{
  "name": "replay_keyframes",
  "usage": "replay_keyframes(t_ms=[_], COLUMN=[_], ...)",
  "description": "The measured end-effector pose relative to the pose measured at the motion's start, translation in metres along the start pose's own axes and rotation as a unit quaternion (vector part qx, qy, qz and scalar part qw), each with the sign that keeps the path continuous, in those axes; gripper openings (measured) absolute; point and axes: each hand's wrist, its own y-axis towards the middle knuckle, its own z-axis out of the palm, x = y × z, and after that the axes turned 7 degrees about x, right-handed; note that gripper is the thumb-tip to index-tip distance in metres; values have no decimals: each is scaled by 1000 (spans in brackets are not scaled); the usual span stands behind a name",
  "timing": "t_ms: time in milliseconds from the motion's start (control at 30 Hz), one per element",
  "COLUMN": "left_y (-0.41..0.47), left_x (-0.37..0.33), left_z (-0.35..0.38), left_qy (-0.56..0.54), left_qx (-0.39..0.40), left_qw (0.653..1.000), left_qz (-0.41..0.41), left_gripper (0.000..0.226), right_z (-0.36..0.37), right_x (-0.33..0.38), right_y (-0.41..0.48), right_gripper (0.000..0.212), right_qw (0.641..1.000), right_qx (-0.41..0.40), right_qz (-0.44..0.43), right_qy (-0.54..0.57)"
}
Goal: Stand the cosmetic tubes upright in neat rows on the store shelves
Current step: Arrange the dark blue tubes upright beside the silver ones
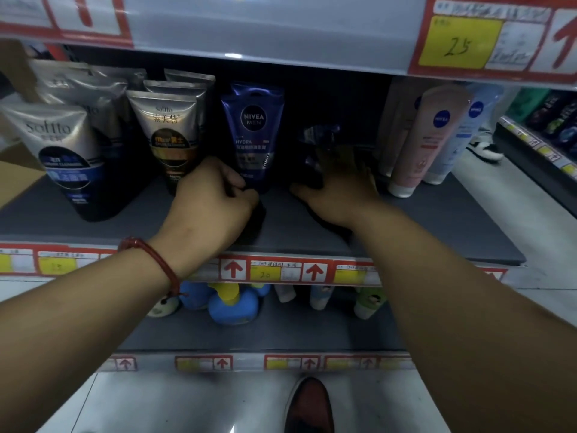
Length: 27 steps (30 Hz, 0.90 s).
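A dark blue Nivea Men tube [253, 132] stands upright on its cap in the middle of the grey shelf [437, 232]. My left hand [215, 198] curls its fingers round the black cap at the tube's base. To the right, my right hand [337, 185] reaches deeper into the shelf and touches a second dark blue tube [318, 142], which is blurred; whether the fingers close on it I cannot tell. Silver Softto tubes [168, 132] stand in rows on the left. Pink and white Nivea tubes [427, 135] stand on the right.
The upper shelf edge [281, 39] with price labels hangs close above the tubes. A cardboard box [15, 179] sits at the far left. The lower shelf holds blue bottles [232, 304] and small tubes. Another shelf unit [543, 142] stands across the aisle, right.
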Motion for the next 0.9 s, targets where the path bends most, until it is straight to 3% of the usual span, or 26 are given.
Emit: replay_keyframes(t_ms=[167, 400, 633, 800, 900], left_y=[-18, -17, -5, -4, -4], left_x=[-16, -20, -15, -11, -11], left_z=[1, 13, 37, 41, 42], left_qy=[-15, 61, 88, 89, 90], left_qx=[49, 110, 112, 93, 90], left_qw=[993, 965, 954, 952, 953], left_qz=[111, 229, 263, 279, 275], left_gripper=[15, 21, 23, 21, 22], right_z=[-3, -3, 2, 8, -1], right_x=[1, -13, -22, -21, -23], right_y=[-9, -24, -9, -12, -19], right_gripper=[88, 89, 75, 68, 54], right_qw=[999, 995, 999, 998, 998], right_qx=[24, 41, -43, 4, -36], right_qz=[-15, -31, -9, -59, -56], right_qy=[26, 85, 4, 13, -8])
